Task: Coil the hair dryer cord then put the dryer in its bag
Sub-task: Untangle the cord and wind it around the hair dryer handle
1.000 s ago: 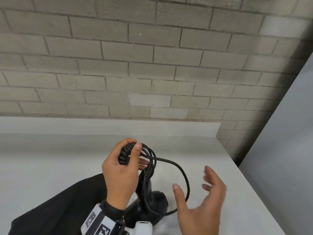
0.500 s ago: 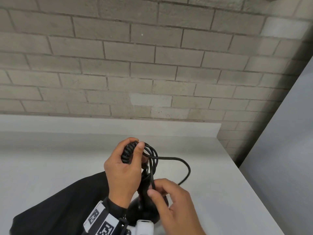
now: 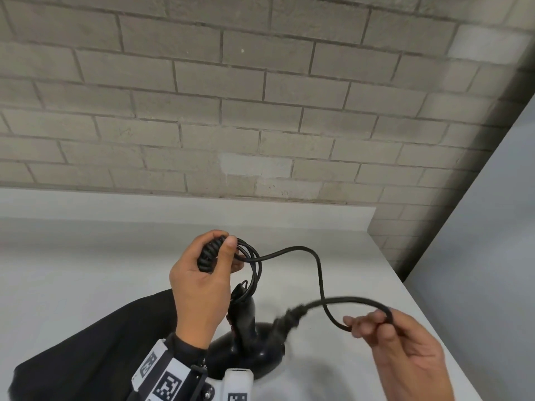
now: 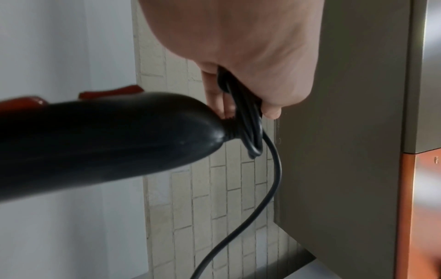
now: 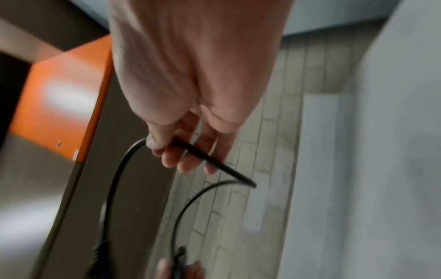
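Observation:
The black hair dryer (image 3: 246,345) (image 4: 100,139) stands on the white counter (image 3: 86,270), handle up, partly behind my left wrist. My left hand (image 3: 208,273) (image 4: 241,62) grips several coiled loops of its black cord (image 3: 249,264) (image 4: 248,117) above the handle. A loose length of cord (image 3: 318,273) (image 5: 119,179) runs right from the coil to my right hand (image 3: 376,325) (image 5: 181,147), which pinches it in a bend. The plug end (image 3: 289,315) hangs blurred to the left of that hand. No bag shows.
A pale brick wall (image 3: 260,111) rises behind the counter. A grey panel (image 3: 492,256) stands at the right past the counter's edge. A dark sleeve (image 3: 95,351) covers my left forearm, with a tagged wrist band (image 3: 170,380).
My right hand took hold of the loose cord near the dryer and pulled it out to the right, stretching it away from the coil. The left hand kept its grip on the loops.

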`<state>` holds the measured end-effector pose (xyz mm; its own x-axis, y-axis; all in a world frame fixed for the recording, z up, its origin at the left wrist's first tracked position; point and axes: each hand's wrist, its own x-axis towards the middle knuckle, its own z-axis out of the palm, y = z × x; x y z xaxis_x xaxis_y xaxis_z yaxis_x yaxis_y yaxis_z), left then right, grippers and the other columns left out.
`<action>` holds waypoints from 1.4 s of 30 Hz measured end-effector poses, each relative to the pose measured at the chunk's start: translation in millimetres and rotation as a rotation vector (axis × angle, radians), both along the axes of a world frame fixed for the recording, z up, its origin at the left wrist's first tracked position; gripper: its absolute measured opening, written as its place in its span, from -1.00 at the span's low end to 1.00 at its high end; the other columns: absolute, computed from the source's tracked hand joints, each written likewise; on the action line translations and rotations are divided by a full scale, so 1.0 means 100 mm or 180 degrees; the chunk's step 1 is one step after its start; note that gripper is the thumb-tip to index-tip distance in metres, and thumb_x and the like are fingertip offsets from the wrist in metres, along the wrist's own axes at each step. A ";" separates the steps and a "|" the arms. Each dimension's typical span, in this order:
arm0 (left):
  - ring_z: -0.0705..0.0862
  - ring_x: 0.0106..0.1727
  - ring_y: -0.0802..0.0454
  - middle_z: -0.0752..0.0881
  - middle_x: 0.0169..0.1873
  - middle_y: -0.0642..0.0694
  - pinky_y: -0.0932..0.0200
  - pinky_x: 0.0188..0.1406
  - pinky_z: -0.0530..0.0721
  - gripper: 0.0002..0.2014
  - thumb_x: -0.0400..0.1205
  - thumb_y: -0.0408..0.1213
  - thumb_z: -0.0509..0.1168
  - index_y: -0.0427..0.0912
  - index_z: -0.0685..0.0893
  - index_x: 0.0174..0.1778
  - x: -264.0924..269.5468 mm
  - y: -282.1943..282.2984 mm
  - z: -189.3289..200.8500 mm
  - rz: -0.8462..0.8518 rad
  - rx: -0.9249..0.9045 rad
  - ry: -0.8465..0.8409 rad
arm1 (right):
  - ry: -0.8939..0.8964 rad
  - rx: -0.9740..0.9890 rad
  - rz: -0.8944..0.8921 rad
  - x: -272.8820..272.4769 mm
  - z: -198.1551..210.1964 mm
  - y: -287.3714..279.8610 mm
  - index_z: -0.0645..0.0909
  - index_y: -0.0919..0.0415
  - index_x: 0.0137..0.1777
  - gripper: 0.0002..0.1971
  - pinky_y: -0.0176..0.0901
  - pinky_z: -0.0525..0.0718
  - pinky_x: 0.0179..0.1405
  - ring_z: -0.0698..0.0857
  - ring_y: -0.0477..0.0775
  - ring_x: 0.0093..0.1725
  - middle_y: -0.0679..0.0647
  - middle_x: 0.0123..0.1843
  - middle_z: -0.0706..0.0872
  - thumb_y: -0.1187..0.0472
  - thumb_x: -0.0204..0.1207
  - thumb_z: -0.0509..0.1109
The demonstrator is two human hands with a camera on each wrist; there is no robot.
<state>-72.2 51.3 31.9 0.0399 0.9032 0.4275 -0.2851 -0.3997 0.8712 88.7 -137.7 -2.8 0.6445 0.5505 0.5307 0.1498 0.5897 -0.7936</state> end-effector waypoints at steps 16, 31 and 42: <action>0.83 -0.31 -0.03 0.81 -0.34 -0.09 -0.02 -0.19 0.85 -0.76 0.51 -0.08 0.42 -0.15 0.75 -0.04 0.03 -0.15 0.03 -0.0164 0.0122 0.0153 | -0.2495 -0.0836 -0.1289 -0.14 0.10 0.22 0.72 0.24 -0.01 -0.82 -0.29 0.57 0.17 0.69 0.06 0.15 0.08 0.08 0.70 0.24 0.46 0.36; 0.82 -0.29 -0.01 0.80 -0.32 -0.01 -0.13 -0.22 0.84 -0.84 0.61 0.02 0.43 0.03 0.75 -0.06 -0.04 -0.15 0.03 -0.0250 0.0602 0.0449 | -0.3299 -0.1083 -0.0578 -0.39 0.68 0.48 0.68 0.14 0.13 -0.83 -0.37 0.56 -0.14 0.59 -0.10 -0.17 -0.05 -0.11 0.54 0.12 0.68 0.31; 0.82 -0.30 0.06 0.80 -0.26 0.09 0.33 -0.21 0.74 -0.68 0.39 0.03 0.61 0.07 0.74 -0.01 -0.05 -0.27 0.06 -0.1138 0.1190 0.0449 | -0.2080 -0.0941 -0.0417 -0.31 1.10 0.71 0.78 0.07 -0.11 -0.93 -0.47 0.48 -0.30 0.57 -0.12 -0.34 -0.11 -0.32 0.64 0.18 0.55 0.46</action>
